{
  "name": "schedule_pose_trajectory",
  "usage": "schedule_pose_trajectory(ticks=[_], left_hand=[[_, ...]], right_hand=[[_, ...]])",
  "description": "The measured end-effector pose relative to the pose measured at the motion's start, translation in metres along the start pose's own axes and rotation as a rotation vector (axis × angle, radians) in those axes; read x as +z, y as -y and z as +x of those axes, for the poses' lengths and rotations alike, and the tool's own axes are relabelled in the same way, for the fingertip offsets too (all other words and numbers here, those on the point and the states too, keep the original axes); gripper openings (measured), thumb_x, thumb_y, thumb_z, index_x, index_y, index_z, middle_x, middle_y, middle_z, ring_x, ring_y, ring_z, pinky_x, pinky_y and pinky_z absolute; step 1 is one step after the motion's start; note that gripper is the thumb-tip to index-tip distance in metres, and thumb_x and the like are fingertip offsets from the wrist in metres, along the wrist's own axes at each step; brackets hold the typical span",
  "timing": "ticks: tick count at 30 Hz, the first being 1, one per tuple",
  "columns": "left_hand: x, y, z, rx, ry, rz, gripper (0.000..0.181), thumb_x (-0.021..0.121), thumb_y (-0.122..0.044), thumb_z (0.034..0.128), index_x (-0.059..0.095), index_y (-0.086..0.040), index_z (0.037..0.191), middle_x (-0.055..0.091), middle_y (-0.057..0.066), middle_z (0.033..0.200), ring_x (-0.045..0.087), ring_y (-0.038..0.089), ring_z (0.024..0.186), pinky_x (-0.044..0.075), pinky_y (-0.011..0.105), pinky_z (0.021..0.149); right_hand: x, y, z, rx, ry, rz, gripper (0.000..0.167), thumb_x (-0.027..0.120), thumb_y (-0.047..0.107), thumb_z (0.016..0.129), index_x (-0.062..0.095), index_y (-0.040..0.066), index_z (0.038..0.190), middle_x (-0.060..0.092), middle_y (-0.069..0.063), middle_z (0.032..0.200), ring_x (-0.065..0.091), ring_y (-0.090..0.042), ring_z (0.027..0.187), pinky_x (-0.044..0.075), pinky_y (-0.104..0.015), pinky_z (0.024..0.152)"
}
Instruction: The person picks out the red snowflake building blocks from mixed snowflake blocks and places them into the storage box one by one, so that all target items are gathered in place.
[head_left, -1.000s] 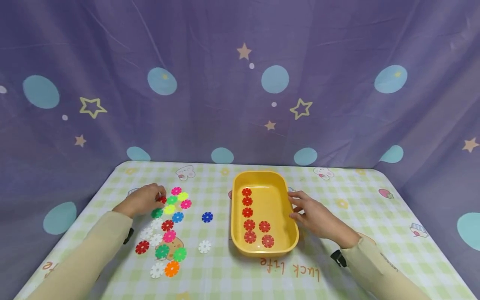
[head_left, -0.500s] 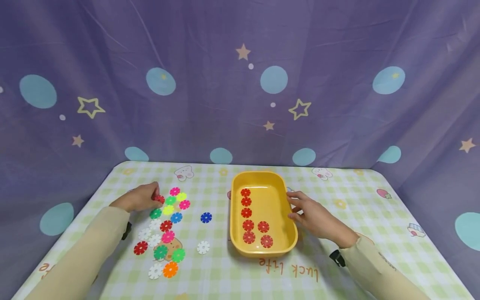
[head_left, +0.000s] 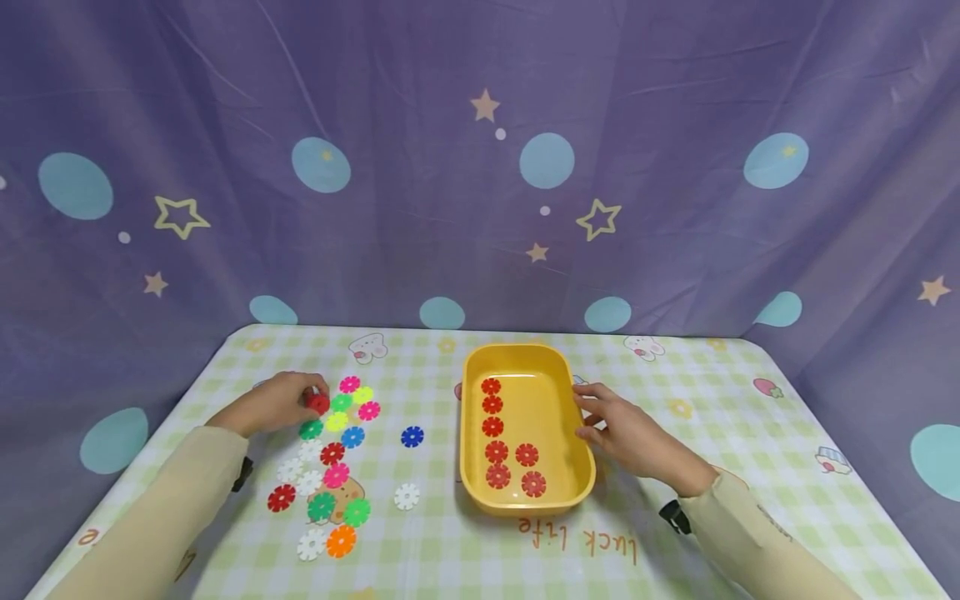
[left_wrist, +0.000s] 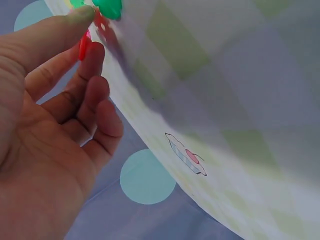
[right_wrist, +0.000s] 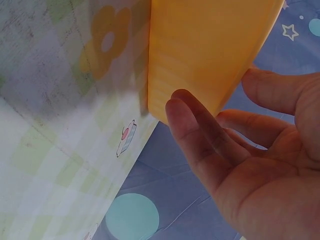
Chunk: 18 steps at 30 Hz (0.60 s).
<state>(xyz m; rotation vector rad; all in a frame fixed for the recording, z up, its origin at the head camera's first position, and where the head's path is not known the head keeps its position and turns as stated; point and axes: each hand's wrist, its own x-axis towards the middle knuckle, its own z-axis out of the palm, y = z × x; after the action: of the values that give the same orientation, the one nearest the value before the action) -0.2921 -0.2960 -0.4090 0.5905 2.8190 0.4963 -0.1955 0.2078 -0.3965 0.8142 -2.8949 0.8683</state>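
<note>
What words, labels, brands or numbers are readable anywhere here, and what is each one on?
"luck life": orange, upside down, on the green-and-white checked tablecloth, just below the yellow rectangular tray.
"e", apparently: orange, upside down, at the tablecloth's left; the beige left sleeve seems to hide the rest.
Too small to read: dark marking on the beige right sleeve.
No brands or numbers are legible.

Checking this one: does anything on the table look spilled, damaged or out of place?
Nothing looks spilled or visibly damaged. Mildly odd: a dark blue disc and a white disc lie apart from the main cluster of discs, nearer the yellow tray, as if strayed. The tray holds only red discs.
</note>
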Motion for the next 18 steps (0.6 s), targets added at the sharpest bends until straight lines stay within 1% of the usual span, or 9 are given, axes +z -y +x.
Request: schedule_pose_trajectory(ticks=[4, 6, 8, 10, 11, 13, 15, 17, 18], left_hand=[[-0.001, -0.001, -0.001, 0.016, -0.015, 0.022, 0.026, 0.077, -0.016, 0.079, 0.068, -0.006, 0.101, 0.061, -0.002, 0.086, 0.051, 0.016, 0.075, 0.047, 0.037, 0.071], [-0.002, -0.006, -0.001, 0.048, -0.04, 0.034, 0.026, 0.077, -0.02, 0.0792, 0.069, -0.006, 0.1, 0.06, -0.003, 0.085, 0.051, 0.015, 0.075, 0.047, 0.036, 0.07], [-0.003, -0.015, -0.002, 0.095, -0.075, 0.043, 0.025, 0.077, -0.023, 0.0795, 0.07, -0.008, 0.098, 0.06, -0.003, 0.087, 0.051, 0.016, 0.077, 0.047, 0.036, 0.071], [-0.004, -0.031, -0.002, 0.161, -0.114, 0.059, 0.027, 0.077, -0.026, 0.079, 0.07, -0.009, 0.099, 0.06, -0.003, 0.09, 0.053, 0.018, 0.082, 0.048, 0.038, 0.075], [-0.005, -0.04, -0.001, 0.205, -0.135, 0.074, 0.027, 0.077, -0.026, 0.0792, 0.07, -0.01, 0.1, 0.06, -0.002, 0.093, 0.054, 0.02, 0.087, 0.048, 0.04, 0.078], [-0.005, -0.062, 0.0, 0.296, -0.17, 0.098, 0.028, 0.076, -0.029, 0.0791, 0.07, -0.012, 0.1, 0.059, -0.003, 0.095, 0.053, 0.02, 0.09, 0.047, 0.039, 0.08], [-0.006, -0.084, 0.001, 0.395, -0.205, 0.125, 0.029, 0.075, -0.032, 0.0792, 0.07, -0.013, 0.1, 0.058, -0.004, 0.094, 0.052, 0.017, 0.09, 0.047, 0.037, 0.081], [-0.006, -0.104, 0.003, 0.49, -0.241, 0.145, 0.029, 0.072, -0.037, 0.081, 0.07, -0.014, 0.1, 0.056, -0.006, 0.093, 0.05, 0.014, 0.089, 0.046, 0.034, 0.08], [-0.005, -0.114, 0.004, 0.529, -0.255, 0.15, 0.031, 0.07, -0.039, 0.0815, 0.07, -0.014, 0.099, 0.054, -0.007, 0.091, 0.047, 0.012, 0.086, 0.045, 0.032, 0.078]], right_hand=[[0.001, 0.0, 0.0, -0.003, -0.002, 0.001, 0.045, 0.067, 0.006, 0.087, 0.052, -0.011, 0.127, 0.044, -0.018, 0.135, 0.064, -0.02, 0.091, 0.052, -0.027, 0.073], [0.001, 0.0, 0.0, -0.003, 0.0, 0.003, 0.045, 0.067, 0.006, 0.087, 0.052, -0.011, 0.127, 0.044, -0.018, 0.135, 0.064, -0.02, 0.091, 0.052, -0.027, 0.073], [0.001, 0.0, 0.0, -0.002, 0.001, 0.006, 0.045, 0.067, 0.006, 0.087, 0.052, -0.011, 0.127, 0.044, -0.018, 0.135, 0.064, -0.02, 0.091, 0.052, -0.027, 0.073], [0.0, 0.001, 0.0, 0.0, 0.0, 0.01, 0.045, 0.067, 0.005, 0.087, 0.052, -0.011, 0.126, 0.044, -0.019, 0.135, 0.064, -0.021, 0.091, 0.052, -0.027, 0.073], [0.0, 0.001, 0.0, 0.0, -0.002, 0.011, 0.045, 0.067, 0.005, 0.087, 0.052, -0.011, 0.126, 0.044, -0.019, 0.135, 0.064, -0.021, 0.091, 0.052, -0.027, 0.073], [-0.001, 0.002, 0.0, 0.0, -0.005, 0.013, 0.045, 0.067, 0.005, 0.087, 0.052, -0.011, 0.126, 0.044, -0.019, 0.135, 0.064, -0.021, 0.091, 0.052, -0.027, 0.073], [-0.001, 0.003, -0.001, 0.0, -0.006, 0.012, 0.045, 0.067, 0.005, 0.087, 0.052, -0.012, 0.126, 0.044, -0.019, 0.135, 0.064, -0.021, 0.09, 0.052, -0.026, 0.072], [-0.001, 0.003, -0.001, 0.0, -0.006, 0.009, 0.045, 0.067, 0.005, 0.087, 0.052, -0.012, 0.126, 0.044, -0.019, 0.135, 0.064, -0.02, 0.09, 0.052, -0.026, 0.072], [0.0, 0.003, 0.0, 0.0, -0.006, 0.009, 0.045, 0.067, 0.005, 0.087, 0.052, -0.012, 0.127, 0.044, -0.019, 0.135, 0.064, -0.02, 0.09, 0.052, -0.026, 0.072]])
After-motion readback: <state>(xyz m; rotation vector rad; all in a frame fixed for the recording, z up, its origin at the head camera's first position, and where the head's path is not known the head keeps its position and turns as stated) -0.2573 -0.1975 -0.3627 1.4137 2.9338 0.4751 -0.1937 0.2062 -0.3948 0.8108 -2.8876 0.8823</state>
